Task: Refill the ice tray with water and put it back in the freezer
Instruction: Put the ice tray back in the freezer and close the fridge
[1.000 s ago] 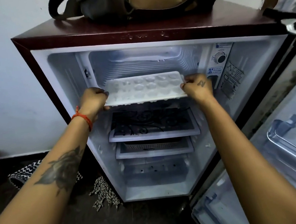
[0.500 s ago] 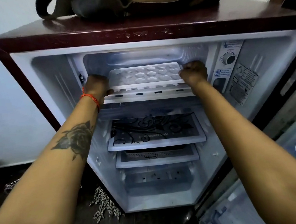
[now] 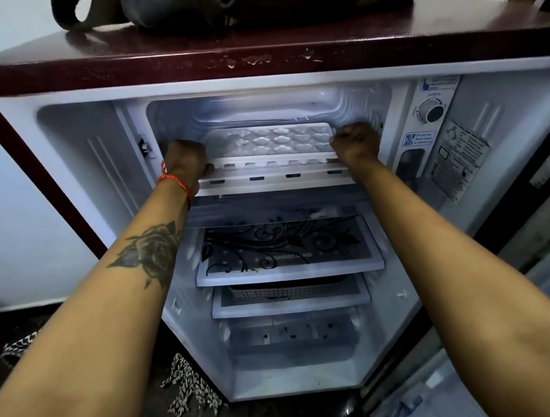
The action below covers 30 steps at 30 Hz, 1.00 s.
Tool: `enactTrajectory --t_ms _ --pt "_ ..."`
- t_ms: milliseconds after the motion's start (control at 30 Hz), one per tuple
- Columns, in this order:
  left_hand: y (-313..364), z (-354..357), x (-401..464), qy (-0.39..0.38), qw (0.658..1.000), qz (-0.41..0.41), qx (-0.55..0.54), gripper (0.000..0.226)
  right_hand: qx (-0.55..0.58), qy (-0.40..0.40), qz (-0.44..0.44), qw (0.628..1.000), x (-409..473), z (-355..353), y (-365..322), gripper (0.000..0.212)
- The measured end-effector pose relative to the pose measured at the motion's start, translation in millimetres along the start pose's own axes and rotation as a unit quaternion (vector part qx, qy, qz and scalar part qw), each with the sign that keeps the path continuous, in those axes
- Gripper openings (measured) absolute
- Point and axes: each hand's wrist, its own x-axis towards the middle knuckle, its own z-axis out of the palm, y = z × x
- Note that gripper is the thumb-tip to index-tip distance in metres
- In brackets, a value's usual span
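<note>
Fingers (image 3: 207,171) of left hand (image 3: 185,161) and right hand (image 3: 357,145) curled round the ends of the white ice tray (image 3: 273,142), tray level inside the freezer compartment (image 3: 269,107), maroon fridge (image 3: 251,58) door open

Both hands gripped the ice tray (image 3: 270,142) inside the freezer (image 3: 266,107). The left hand (image 3: 184,161) held one end. The right hand (image 3: 356,143) held the other.

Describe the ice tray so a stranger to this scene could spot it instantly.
Find the open maroon fridge; at its top sits the freezer compartment. The ice tray is the white tray at its mouth, held between the left hand and right hand. Unlike the flat patterned glass shelf below, it has rows of moulded pockets.
</note>
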Motion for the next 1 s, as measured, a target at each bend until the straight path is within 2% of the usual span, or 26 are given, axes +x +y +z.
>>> enactTrajectory --t_ms 100,233,333,633,1000 --pt "-4.3 2.5 -9.0 0.008 1.000 0.006 -0.009 0.019 -0.002 -0.007 -0.018 1.000 -3.4 -2.1 -0.8 0.019" --pt "-9.7 1.4 -33.9 0.045 0.998 0.046 0.028 0.050 -0.065 -0.029 -0.036 0.997 -17.0 -8.1 -5.6 0.031" --pt "-10.3 3.9 -62.0 0.070 0.990 0.093 0.079 0.052 -0.098 -0.010 -0.071 0.993 -35.8 -14.7 -12.3 0.034" --pt "-11.9 2.2 -157.0 0.047 0.987 0.140 0.066 0.061 -0.005 0.004 -0.134 0.991 -125.1 -48.8 -23.4 0.045" --pt "-35.0 -6.4 -288.6 0.003 0.995 0.093 0.029 0.061 0.002 -0.037 -0.111 0.993 -245.7 -108.3 0.9 0.046"
